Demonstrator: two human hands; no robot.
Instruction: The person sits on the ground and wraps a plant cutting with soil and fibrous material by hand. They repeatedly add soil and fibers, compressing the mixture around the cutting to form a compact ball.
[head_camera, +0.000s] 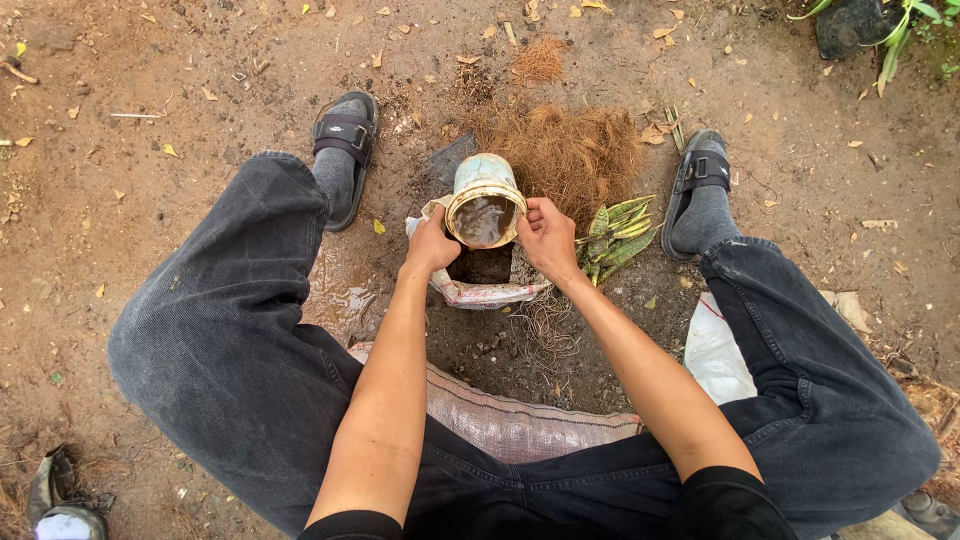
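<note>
Item-wise: one pale blue pot (486, 195) — tilted, muddy water inside — over a white sack (480, 293) between two sandalled feet. Left hand (432, 245) and right hand (547, 237) each clasp its rim; one coir heap (570, 150) behind.

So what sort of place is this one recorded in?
Most likely an outdoor garden or yard. The ground is bare dirt strewn with dry leaves, a heap of brown coconut-like fibre lies ahead, and both hands, left and right, grip a small pale pot over a soil-filled bag.
</note>
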